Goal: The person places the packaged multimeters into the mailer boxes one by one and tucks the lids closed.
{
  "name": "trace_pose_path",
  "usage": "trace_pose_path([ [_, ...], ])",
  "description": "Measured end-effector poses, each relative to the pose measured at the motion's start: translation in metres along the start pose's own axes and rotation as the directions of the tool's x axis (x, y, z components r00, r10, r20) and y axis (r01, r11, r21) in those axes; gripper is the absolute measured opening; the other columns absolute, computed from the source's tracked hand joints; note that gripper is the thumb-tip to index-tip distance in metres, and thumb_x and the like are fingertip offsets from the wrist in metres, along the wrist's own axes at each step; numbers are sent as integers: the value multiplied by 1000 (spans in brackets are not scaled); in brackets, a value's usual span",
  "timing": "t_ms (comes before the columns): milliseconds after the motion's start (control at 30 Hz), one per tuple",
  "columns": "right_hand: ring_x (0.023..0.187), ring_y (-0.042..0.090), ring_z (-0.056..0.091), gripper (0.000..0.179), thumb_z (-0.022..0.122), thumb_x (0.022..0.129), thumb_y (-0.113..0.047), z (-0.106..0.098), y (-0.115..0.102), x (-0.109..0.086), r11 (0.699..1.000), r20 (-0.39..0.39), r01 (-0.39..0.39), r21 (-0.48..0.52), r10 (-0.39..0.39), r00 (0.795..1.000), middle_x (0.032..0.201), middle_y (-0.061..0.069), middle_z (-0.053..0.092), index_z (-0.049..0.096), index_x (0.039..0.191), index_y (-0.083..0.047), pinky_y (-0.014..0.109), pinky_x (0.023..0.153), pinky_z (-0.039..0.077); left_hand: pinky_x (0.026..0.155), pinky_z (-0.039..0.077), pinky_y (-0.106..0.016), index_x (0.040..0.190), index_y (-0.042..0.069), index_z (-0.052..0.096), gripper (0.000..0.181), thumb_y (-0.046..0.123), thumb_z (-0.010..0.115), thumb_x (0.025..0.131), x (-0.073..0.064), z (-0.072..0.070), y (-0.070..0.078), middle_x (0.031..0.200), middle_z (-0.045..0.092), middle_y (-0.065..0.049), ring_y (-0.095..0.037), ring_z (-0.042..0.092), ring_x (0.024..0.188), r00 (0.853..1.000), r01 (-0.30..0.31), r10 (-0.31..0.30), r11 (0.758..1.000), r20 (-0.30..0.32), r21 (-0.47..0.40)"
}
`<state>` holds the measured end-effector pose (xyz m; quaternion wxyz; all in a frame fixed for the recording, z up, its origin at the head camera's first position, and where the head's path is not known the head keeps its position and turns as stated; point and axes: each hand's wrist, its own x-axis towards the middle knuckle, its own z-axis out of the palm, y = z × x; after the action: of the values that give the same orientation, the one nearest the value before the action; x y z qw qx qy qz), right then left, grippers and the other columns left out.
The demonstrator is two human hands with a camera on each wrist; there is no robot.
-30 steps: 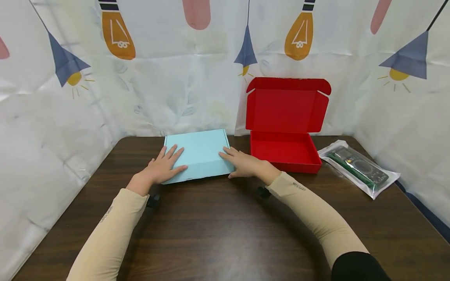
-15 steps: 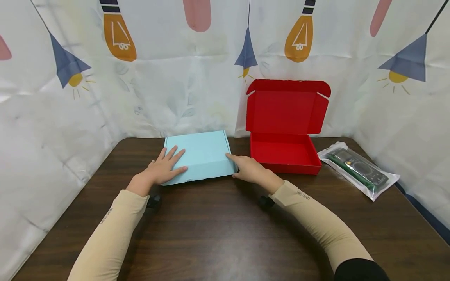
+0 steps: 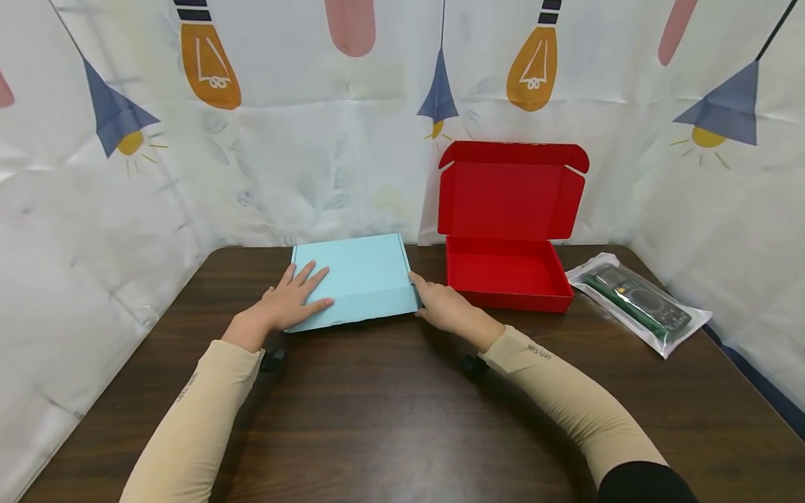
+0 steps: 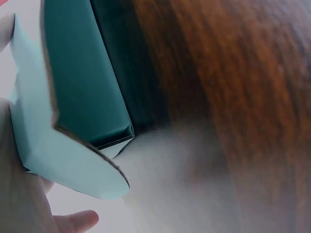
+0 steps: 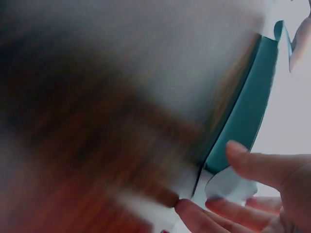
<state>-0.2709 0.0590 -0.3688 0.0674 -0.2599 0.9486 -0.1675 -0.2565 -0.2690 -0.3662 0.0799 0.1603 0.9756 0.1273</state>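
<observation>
A light-blue cardboard box [image 3: 352,269] lies near the table's back edge, its lid down over the top. The lid's front flap [image 4: 34,102] stands out from the front wall [image 4: 80,73], with a rounded side tab [image 4: 92,177] at its left end. My left hand [image 3: 286,300] rests spread on the box's left side. At the right front corner is my right hand [image 3: 443,304]. In the right wrist view, its thumb [image 5: 248,160] touches the front edge, while its other fingers reach beside the right side tab [image 5: 231,187]; whether they press on it I cannot tell.
A red cardboard box [image 3: 509,269] stands with its lid raised, just right of my right hand. Farther right, a multimeter in a clear plastic bag [image 3: 638,300] lies on the dark wooden table [image 3: 377,412]. A patterned cloth [image 3: 283,161] hangs behind.
My right hand has moved from lying over the lid's right side to the right front corner, its fingers drawn in off the top. My left hand stays in place.
</observation>
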Motion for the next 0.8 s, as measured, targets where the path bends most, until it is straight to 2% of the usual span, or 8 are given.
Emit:
trace_pose_path([
  [167, 110, 29, 66, 66, 76, 95, -18, -4, 4, -2, 998, 41, -35, 56, 33, 999, 137, 20, 61, 42, 147, 2, 43, 100, 52, 107, 11, -82, 167, 17, 11, 82, 63, 39, 105, 0, -1, -2, 171, -3, -15, -49, -10, 152, 1000, -3, 4, 1000, 3, -9],
  [267, 104, 28, 65, 57, 75, 96, -19, -6, 7, -3, 995, 64, -31, 90, 25, 998, 131, 19, 64, 48, 142, 1, 42, 98, 54, 107, 12, -83, 167, 17, 11, 82, 63, 39, 105, -1, -2, -1, 171, -3, -15, -50, -10, 152, 1000, -6, 6, 1000, 8, -19],
  [367, 108, 29, 63, 55, 74, 97, -20, -8, 9, -3, 991, 76, -27, 132, 17, 997, 133, 19, 63, 50, 142, 1, 44, 99, 53, 106, 11, -83, 167, 17, 11, 82, 63, 39, 105, -2, -3, -1, 171, -3, -15, -49, -11, 152, 1000, -6, 6, 999, 15, -34],
  [500, 120, 31, 61, 56, 73, 98, -20, -8, 12, -3, 982, 82, -19, 188, 4, 997, 141, 20, 59, 50, 144, 1, 46, 105, 49, 106, 8, -83, 167, 18, 11, 82, 62, 40, 105, -4, -5, 0, 171, -4, -14, -48, -13, 152, 1000, -3, 4, 998, 28, -62],
  [667, 128, 31, 58, 57, 73, 97, -19, -6, 16, -3, 961, 77, -12, 277, -9, 997, 143, 20, 57, 50, 145, 3, 45, 107, 47, 106, 7, -83, 167, 18, 11, 81, 62, 40, 105, -4, -7, 1, 171, -5, -14, -47, -14, 152, 999, -3, 6, 997, 38, -80],
  [800, 120, 30, 63, 60, 72, 98, -18, -6, 19, -4, 923, 107, -45, 382, 4, 994, 146, 21, 55, 46, 148, 3, 40, 95, 55, 106, 8, -83, 167, 18, 11, 81, 62, 41, 105, -3, -8, 0, 171, -4, -14, -47, -14, 152, 999, -6, 9, 997, 39, -82],
])
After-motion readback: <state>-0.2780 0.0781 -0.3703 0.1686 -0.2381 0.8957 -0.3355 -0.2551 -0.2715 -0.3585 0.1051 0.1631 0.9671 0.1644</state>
